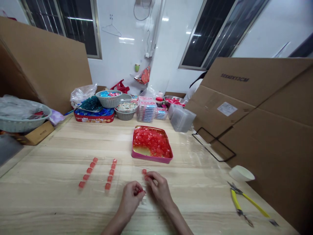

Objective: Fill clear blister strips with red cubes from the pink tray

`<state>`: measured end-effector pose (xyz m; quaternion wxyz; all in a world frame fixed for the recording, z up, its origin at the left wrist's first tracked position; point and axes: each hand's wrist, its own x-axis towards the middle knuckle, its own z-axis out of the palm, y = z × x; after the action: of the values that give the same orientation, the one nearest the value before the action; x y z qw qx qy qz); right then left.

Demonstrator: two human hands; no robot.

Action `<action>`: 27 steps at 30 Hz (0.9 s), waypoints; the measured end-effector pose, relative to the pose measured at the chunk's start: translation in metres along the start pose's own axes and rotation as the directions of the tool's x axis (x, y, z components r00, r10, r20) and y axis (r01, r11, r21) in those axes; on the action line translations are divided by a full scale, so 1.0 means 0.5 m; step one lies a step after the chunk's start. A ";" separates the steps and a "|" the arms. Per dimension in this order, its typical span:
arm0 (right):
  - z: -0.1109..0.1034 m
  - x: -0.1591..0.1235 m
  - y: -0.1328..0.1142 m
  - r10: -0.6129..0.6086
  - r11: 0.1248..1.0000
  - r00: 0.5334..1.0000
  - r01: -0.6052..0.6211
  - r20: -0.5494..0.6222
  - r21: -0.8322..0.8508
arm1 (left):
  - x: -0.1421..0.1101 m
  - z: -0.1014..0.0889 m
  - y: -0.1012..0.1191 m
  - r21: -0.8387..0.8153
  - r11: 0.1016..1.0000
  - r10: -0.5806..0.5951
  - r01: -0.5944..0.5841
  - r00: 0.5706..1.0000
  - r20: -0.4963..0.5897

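Observation:
My left hand [129, 199] pinches a small red cube [140, 192] between its fingers, above a strip of clear film [143, 199]. My right hand [159, 190] sits just beside it, its fingertips on another red cube [147, 178]. A single cube [144, 171] lies just beyond them. Farther left, two straight rows of red cubes [87, 173] [110, 174] lie on the wooden table [61, 192]. Ahead of my hands stands a pink tray [152, 160] heaped with red cubes.
Yellow-handled scissors [246, 202] and a white bowl [241, 173] lie to the right. Baskets [109, 99], clear plastic boxes [182, 119] and a metal bowl [174, 101] crowd the far edge. Cardboard sheets [256, 114] stand at the right, and a person's white sleeve [193, 89] shows behind.

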<state>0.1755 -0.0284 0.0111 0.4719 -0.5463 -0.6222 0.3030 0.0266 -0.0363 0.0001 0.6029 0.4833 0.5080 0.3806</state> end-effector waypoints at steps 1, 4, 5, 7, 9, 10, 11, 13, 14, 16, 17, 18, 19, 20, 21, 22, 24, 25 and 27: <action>0.006 0.004 -0.001 -0.044 0.998 0.999 0.044 0.019 -0.036 | 0.001 0.000 0.003 -0.034 0.999 -0.014 0.014 1.000 0.000; 0.017 0.011 -0.008 -0.108 0.985 0.990 0.118 0.088 -0.123 | 0.002 -0.003 0.013 -0.136 0.990 -0.037 0.037 0.999 0.001; 0.018 0.011 -0.010 -0.111 0.983 0.989 0.125 0.103 -0.138 | 0.002 -0.004 0.015 -0.167 0.985 -0.037 0.036 0.999 -0.002; 0.015 0.011 -0.017 -0.104 0.983 0.990 0.117 0.098 -0.139 | 0.002 -0.008 0.018 -0.220 0.975 -0.034 0.031 0.999 -0.007; 0.009 0.007 -0.025 -0.072 0.992 0.996 0.077 0.052 -0.104 | 0.002 -0.011 0.020 -0.253 0.967 -0.019 0.013 1.000 -0.020; 0.006 0.004 -0.030 -0.040 0.996 0.999 0.042 0.028 -0.074 | 0.001 -0.011 0.021 -0.255 0.967 -0.002 -0.006 1.000 -0.030; 0.003 0.000 -0.035 0.003 0.999 1.000 -0.003 0.018 -0.039 | 0.000 -0.011 0.022 -0.248 0.968 0.023 -0.032 0.999 -0.038; 0.000 -0.007 -0.044 0.093 0.995 0.994 -0.095 0.056 0.031 | -0.003 -0.009 0.025 -0.214 0.973 0.085 -0.091 0.996 -0.038; -0.001 -0.010 -0.048 0.129 0.989 0.987 -0.135 0.095 0.062 | -0.004 -0.007 0.027 -0.190 0.975 0.111 -0.115 0.993 -0.032; 0.000 -0.015 -0.053 0.179 0.970 0.969 -0.202 0.170 0.133 | -0.007 -0.002 0.029 -0.152 0.978 0.141 -0.144 0.989 -0.031; 0.000 -0.017 -0.054 0.197 0.956 0.962 -0.232 0.191 0.181 | -0.008 0.000 0.030 -0.149 0.977 0.145 -0.150 0.988 -0.046; 0.001 -0.019 -0.054 0.215 0.936 0.955 -0.261 0.203 0.235 | -0.008 0.001 0.030 -0.155 0.976 0.144 -0.153 0.987 -0.072; 0.001 -0.021 -0.053 0.232 0.913 0.950 -0.287 0.208 0.291 | -0.008 0.002 0.030 -0.169 0.973 0.140 -0.155 0.985 -0.099; 0.001 -0.022 -0.052 0.247 0.887 0.946 -0.307 0.208 0.345 | -0.007 0.002 0.030 -0.187 0.971 0.131 -0.151 0.985 -0.116; 0.000 -0.024 -0.052 0.258 0.860 0.944 -0.322 0.207 0.396 | -0.007 0.001 0.030 -0.200 0.970 0.118 -0.139 0.986 -0.115; -0.001 -0.026 -0.052 0.268 0.833 0.940 -0.335 0.209 0.440 | -0.007 -0.001 0.030 -0.206 0.971 0.101 -0.119 0.990 -0.100; -0.004 -0.030 -0.054 0.284 0.786 0.932 -0.361 0.226 0.501 | -0.007 -0.005 0.033 -0.204 0.976 0.073 -0.081 0.996 -0.049; -0.006 -0.032 -0.056 0.289 0.770 0.927 -0.373 0.239 0.518 | -0.008 -0.007 0.034 -0.204 0.976 0.070 -0.074 0.997 -0.029; -0.010 -0.035 -0.062 0.280 0.767 0.924 -0.379 0.262 0.518 | -0.010 -0.010 0.038 -0.213 0.973 0.085 -0.086 0.996 -0.014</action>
<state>0.1670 -0.0528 0.0360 0.4953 -0.4570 -0.4376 0.5953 0.0212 -0.0355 0.0194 0.6333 0.4362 0.4442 0.4597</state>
